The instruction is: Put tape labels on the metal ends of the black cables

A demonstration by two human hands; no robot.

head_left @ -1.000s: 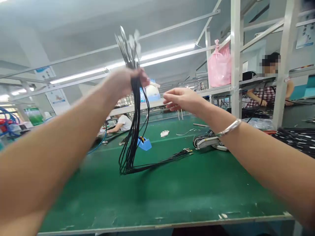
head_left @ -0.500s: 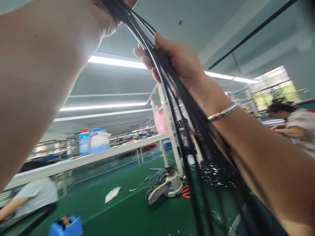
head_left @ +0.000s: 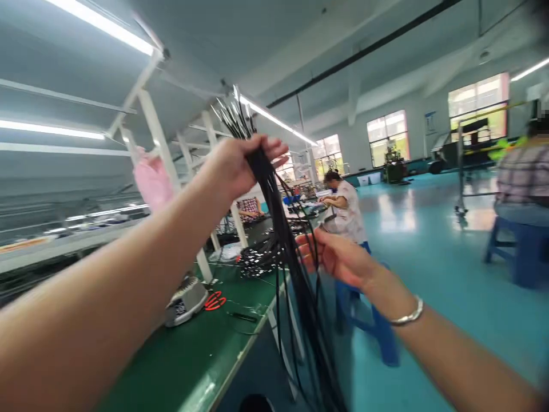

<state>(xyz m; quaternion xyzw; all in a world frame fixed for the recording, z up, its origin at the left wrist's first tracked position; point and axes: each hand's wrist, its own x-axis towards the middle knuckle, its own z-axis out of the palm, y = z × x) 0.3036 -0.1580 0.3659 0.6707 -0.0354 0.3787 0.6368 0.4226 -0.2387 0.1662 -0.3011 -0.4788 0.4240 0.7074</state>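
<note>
My left hand (head_left: 244, 166) is raised at centre, wrapped round a bundle of thin black cables (head_left: 278, 212) near its top. Pale, shiny cable ends (head_left: 234, 117) fan out above that grip. Below it the bundle hangs in a long slanting tail past the table edge, with a few strands looping apart. Beside the tail is my right hand (head_left: 338, 257), wearing a silver bracelet (head_left: 409, 313). Its fingers are loosely bent and apart, and a stray strand crosses them; I see no firm grip.
On the green table (head_left: 171, 366) are red-handled scissors (head_left: 215, 300), a grey-white tape dispenser (head_left: 187, 300) and coiled black cables (head_left: 261, 257). White shelf posts (head_left: 156, 134) rise at left. A blue stool (head_left: 373, 326) stands by the table. Seated co-workers (head_left: 345, 212) are farther off.
The view has swung right, bringing the open floor into sight. My left hand, holding the cables, now appears lower, with the ends visible. My right hand has loosened from around the bundle and sits lower.
</note>
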